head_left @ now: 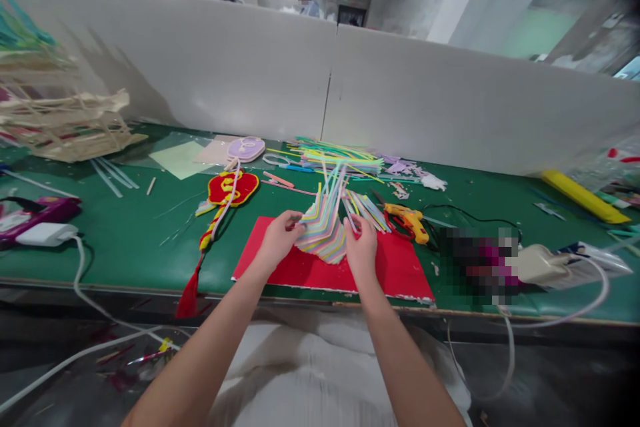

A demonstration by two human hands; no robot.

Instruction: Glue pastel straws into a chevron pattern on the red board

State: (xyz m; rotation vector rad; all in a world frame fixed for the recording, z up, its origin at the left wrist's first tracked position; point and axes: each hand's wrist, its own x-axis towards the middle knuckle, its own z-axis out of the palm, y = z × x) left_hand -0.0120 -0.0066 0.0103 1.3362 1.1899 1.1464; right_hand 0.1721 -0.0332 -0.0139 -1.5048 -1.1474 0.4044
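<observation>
A striped piece made of pastel pipe cleaners (323, 233) lies over a red board (400, 267), its loose strands pointing to the far side. My left hand (284, 235) pinches its left edge between thumb and fingers. On the opposite side, my right hand (361, 247) has its fingers closed at the right edge, by a few strands. Just beyond my right hand a fan of cut pipe cleaners (367, 207) rests partly on the board. Orange-handled scissors (399, 220) and a yellow glue gun (416, 221) lie to the right.
Loose pipe cleaners (340, 157) are heaped at the back. A red and yellow fan-shaped ornament (233, 188) with a tassel (189, 293) lies left. A purple device with a white plug (47, 235) and cables is farther left. A yellow box (585, 197) stands right, before a white partition (425, 93).
</observation>
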